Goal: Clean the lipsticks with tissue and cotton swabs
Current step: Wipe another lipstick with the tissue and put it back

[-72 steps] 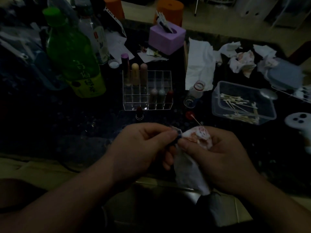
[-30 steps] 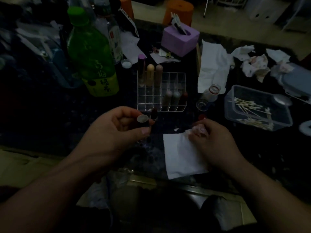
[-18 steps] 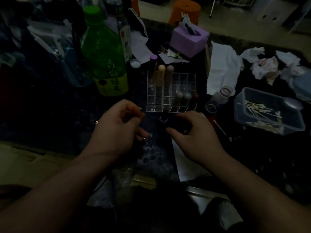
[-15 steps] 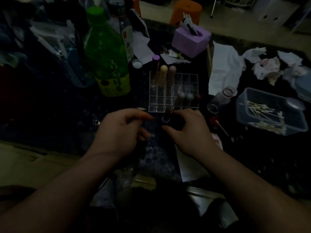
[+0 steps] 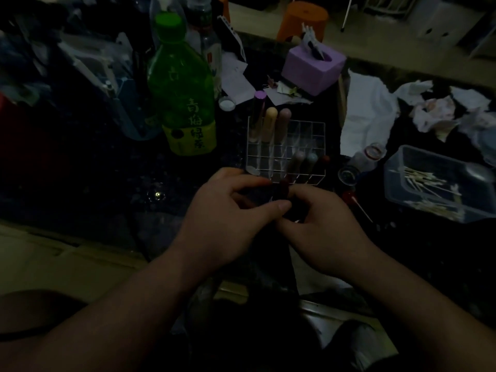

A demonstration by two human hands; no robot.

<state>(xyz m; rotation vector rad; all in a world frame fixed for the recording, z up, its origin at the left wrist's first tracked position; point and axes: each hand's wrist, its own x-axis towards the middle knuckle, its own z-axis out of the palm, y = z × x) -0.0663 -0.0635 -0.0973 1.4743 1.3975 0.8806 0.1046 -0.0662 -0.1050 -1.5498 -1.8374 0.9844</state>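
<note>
My left hand [image 5: 225, 224] and my right hand [image 5: 322, 232] meet just in front of the clear lipstick organizer [image 5: 295, 124]. Between their fingertips stands a dark red lipstick [image 5: 283, 187]. My right fingers pinch its lower part. My left fingers and thumb curl round a dark tube part beside it, mostly hidden in the dim light. The organizer holds three tall lipsticks at its back left and three at its front right. A flat white tissue [image 5: 303, 267] lies on the table under my right wrist. A red-tipped cotton swab [image 5: 355, 202] lies right of my right hand.
A clear box of cotton swabs [image 5: 402, 189] sits at the right. A small open bottle [image 5: 367, 157] stands beside the organizer. A green bottle [image 5: 182, 98] stands left of it. A purple tissue box [image 5: 311, 68], a white sheet [image 5: 367, 114] and crumpled tissues [image 5: 434, 111] lie behind.
My right hand put the stained tissue down, reached forward and took the dark red lipstick standing by the organizer. My left hand carried its dark tube over to meet it.
</note>
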